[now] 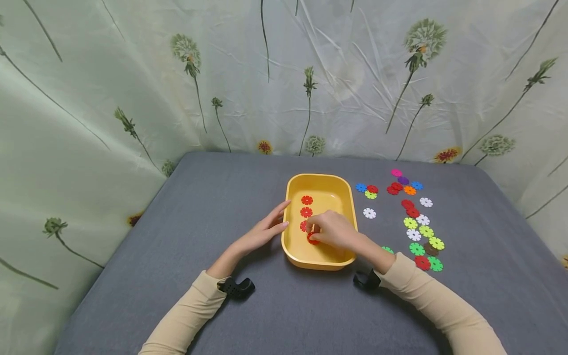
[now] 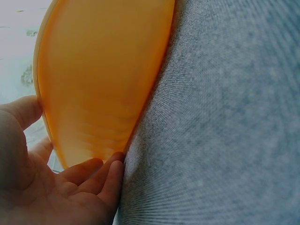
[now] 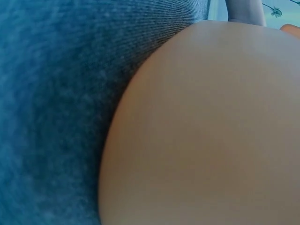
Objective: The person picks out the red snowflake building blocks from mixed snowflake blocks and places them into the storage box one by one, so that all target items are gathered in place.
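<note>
A yellow plastic tray (image 1: 341,197) stands on the grey cloth-covered table. My left hand (image 1: 262,234) rests against its left side, fingers extended. In the left wrist view, fingertips (image 2: 115,164) meet the tray's outer wall (image 2: 103,84) low down and the thumb lies at the rim. Over the tray floor, my right hand (image 1: 333,229) pinches a red notched disc (image 1: 313,237) between thumb and fingers. Other red discs lie in a column beyond it: a far one (image 1: 306,200), a middle one (image 1: 306,212) and a near one (image 1: 303,226), partly hidden by the fingers. The right wrist view is mostly tray wall (image 3: 201,122).
Right of the tray, several loose notched discs lie scattered, among them a white disc (image 1: 370,213), a blue disc (image 1: 361,188), an orange disc (image 1: 409,190) and a green disc (image 1: 436,264). A flower-print curtain (image 1: 266,113) hangs behind the table.
</note>
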### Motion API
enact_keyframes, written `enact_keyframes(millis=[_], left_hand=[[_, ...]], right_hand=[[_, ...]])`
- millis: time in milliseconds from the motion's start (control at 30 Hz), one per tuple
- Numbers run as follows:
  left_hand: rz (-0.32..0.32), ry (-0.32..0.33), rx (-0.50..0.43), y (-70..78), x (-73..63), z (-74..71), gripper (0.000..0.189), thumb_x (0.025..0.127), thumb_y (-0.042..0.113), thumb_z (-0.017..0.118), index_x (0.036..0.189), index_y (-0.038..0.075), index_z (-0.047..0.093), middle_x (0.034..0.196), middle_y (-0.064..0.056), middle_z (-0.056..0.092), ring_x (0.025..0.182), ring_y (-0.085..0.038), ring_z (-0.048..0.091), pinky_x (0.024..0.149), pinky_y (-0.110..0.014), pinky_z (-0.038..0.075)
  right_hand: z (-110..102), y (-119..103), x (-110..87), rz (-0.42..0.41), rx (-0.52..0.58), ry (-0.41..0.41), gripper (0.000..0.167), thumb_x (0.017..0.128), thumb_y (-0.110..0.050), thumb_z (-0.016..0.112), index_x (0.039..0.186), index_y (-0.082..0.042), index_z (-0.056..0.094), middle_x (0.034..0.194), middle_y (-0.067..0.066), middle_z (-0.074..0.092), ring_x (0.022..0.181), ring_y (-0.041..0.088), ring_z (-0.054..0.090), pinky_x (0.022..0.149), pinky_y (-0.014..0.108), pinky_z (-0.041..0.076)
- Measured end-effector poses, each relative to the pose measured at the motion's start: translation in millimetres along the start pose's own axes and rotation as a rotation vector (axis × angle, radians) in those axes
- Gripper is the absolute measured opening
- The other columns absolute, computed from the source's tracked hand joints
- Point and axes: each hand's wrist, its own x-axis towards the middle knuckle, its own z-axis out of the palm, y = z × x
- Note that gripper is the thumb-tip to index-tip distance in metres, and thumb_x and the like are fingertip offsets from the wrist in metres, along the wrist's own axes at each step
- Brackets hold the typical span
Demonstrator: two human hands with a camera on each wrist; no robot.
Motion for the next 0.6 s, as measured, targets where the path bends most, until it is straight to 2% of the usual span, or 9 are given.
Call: enact_keyframes(millis=[333, 600], left_hand=[[-0.01, 0.009, 0.0, 1.4, -0.2, 0.8, 0.061, 0.098, 0.027, 0.046, 0.151, 0.027, 0.015, 0.155, -0.01, 0.027, 0.142, -0.029, 0.029, 0.115, -0.052, 0.024], [0.0, 0.003, -0.005, 2.4, -1.0, 0.3, 0.062, 0.098, 0.024, 0.046, 0.151, 0.026, 0.014, 0.155, -0.01, 0.026, 0.142, -0.03, 0.029, 0.115, -0.052, 0.024]], right_hand=[[1.1, -2.8, 5.5, -0.015, -0.022, -0.045, 0.009, 0.076, -0.019, 0.077, 0.077, -0.017, 0.068, 0.066, -0.008, 0.063, 0.061, 0.006, 0.048, 0.058, 0.018, 0.039], [4.5, -3.3, 7.1, -0.051, -0.043, -0.043, 0.009, 0.077, -0.018, 0.076, 0.075, -0.018, 0.067, 0.064, -0.01, 0.06, 0.06, 0.005, 0.047, 0.056, 0.017, 0.038]])
